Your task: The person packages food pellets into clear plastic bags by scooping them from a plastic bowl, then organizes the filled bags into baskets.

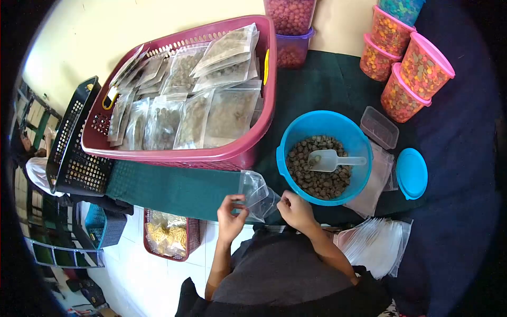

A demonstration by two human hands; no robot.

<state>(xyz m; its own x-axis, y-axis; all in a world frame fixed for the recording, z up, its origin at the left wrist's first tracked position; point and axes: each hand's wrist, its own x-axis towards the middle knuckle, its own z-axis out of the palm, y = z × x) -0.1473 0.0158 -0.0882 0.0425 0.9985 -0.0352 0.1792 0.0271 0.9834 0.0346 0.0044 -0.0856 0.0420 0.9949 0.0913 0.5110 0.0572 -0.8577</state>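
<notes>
An empty clear plastic bag is stretched between my two hands at the table's front edge. My left hand has its fingers curled at the bag's left side. At the bag's right side, my right hand is closed in a pinch on its edge. Just beyond my right hand stands a blue tub of small dark brown pieces. A clear scoop lies on top of them. Up to the left, a maroon basket holds several filled clear bags.
Tubs with pink lids stand at the back right. Right of the blue tub are a clear container, a blue lid and stacked flat bags. Black crates stand left; a basket sits on the floor. Another person is far left.
</notes>
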